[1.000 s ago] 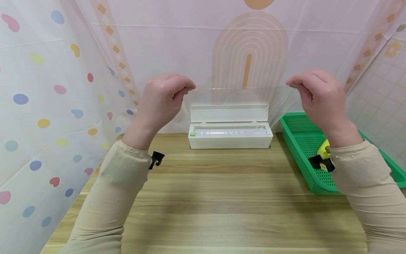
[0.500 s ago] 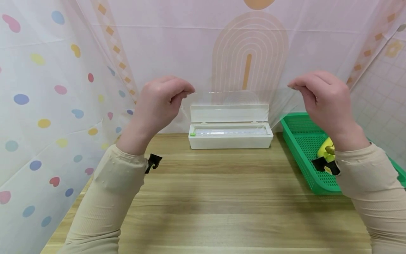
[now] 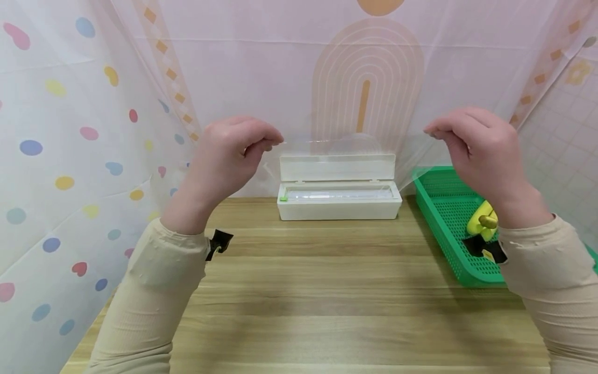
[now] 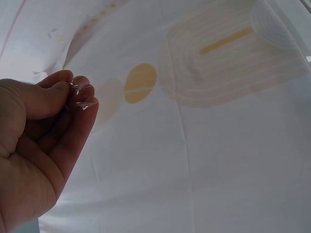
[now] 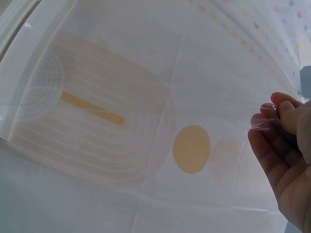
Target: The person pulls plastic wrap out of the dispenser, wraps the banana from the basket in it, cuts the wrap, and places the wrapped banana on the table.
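Observation:
A clear sheet of cling film (image 3: pixel 322 141) hangs between my two hands, its upper edge showing as a thin shiny line. My left hand (image 3: pixel 227 156) pinches one corner between thumb and fingers; in the left wrist view, crinkled film (image 4: pixel 86 103) sticks out past the fingertips. The other corner is pinched by my right hand (image 3: pixel 481 150), with a crumpled bit of film (image 5: pixel 261 124) at its fingertips in the right wrist view. Below and behind the sheet stands a white cling film dispenser box (image 3: pixel 339 211), its lid (image 3: pixel 337 167) raised and a film roll inside.
A green slider (image 3: pixel 283 198) sits at the box's left end. On the right, under my right forearm, a green perforated basket (image 3: pixel 436 244) holds a yellow item (image 3: pixel 477 221), partly hidden. The wooden table (image 3: pixel 327 291) meets patterned curtains (image 3: pixel 252 67) at the back and left.
My left hand has shifted a little left and down, my right hand slightly right and down. The film's upper edge has sunk with them. More of the yellow item shows.

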A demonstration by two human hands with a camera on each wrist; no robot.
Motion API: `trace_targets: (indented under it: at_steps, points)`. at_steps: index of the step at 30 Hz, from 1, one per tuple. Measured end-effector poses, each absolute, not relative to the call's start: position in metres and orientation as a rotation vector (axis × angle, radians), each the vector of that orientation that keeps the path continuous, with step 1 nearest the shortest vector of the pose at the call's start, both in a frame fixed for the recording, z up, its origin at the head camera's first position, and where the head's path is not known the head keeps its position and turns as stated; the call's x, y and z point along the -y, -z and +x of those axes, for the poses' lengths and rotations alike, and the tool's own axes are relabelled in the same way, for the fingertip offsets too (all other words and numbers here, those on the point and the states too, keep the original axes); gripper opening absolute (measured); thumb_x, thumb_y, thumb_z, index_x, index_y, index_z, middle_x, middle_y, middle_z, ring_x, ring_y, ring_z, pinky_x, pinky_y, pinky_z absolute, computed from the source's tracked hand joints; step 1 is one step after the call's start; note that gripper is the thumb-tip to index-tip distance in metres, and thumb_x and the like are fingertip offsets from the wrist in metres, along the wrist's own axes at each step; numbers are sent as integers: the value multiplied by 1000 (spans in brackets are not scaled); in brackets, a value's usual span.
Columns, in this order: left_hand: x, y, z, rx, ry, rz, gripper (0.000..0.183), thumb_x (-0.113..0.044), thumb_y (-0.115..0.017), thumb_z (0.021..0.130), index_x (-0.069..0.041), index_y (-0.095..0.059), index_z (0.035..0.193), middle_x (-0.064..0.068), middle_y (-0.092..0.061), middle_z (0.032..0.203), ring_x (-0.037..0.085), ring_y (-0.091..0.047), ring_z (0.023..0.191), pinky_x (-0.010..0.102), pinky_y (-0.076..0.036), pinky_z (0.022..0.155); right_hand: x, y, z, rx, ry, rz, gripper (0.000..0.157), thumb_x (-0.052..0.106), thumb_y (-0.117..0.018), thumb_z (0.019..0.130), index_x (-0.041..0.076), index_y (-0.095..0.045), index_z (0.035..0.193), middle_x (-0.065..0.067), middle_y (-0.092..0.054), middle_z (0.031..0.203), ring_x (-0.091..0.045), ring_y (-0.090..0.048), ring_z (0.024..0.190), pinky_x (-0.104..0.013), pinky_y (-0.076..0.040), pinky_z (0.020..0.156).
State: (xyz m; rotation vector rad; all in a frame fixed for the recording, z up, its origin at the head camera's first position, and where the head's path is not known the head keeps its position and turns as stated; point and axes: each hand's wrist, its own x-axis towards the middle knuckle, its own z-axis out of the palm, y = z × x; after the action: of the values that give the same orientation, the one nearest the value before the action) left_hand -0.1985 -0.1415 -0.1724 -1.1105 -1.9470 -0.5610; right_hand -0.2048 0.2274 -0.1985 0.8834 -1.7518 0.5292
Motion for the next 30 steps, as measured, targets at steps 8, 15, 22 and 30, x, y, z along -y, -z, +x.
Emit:
trace_targets:
  at_steps: [8, 15, 22, 30]
  points:
    - [147, 171, -194, 1961, 563, -1158, 18, 15, -68, 83, -1, -74, 87, 9, -72, 83, 19, -66, 74, 23, -50, 73, -228, 196, -197, 1776, -525, 966, 23, -22, -69, 77, -1, -71, 83, -13, -69, 78, -21, -54, 67, -9, -37, 77]
    - [149, 174, -186, 1955, 530, -1187, 18, 15, -67, 83, -1, -74, 88, 7, -72, 83, 18, -66, 73, 24, -50, 70, -230, 199, -189, 1773, -535, 982, 16, -16, -68, 81, 0, -72, 82, -13, -69, 77, -23, -55, 66, -8, -39, 79]
    - [150, 179, -177, 1945, 521, -1210, 20, 16, -67, 82, -2, -74, 88, 6, -72, 83, 16, -65, 72, 29, -52, 67, -233, 202, -179, 1780, -514, 1023, 43, 29, -51, 105, 0, -71, 81, -12, -69, 77, -25, -59, 69, -7, -39, 84]
    - [151, 184, -170, 1940, 536, -1285, 25, 20, -66, 80, -2, -74, 89, 5, -72, 83, 16, -66, 73, 30, -54, 67, -232, 206, -168, 1773, -517, 1055, 43, 27, -47, 105, 0, -71, 80, -10, -68, 76, -24, -59, 68, -6, -39, 82]
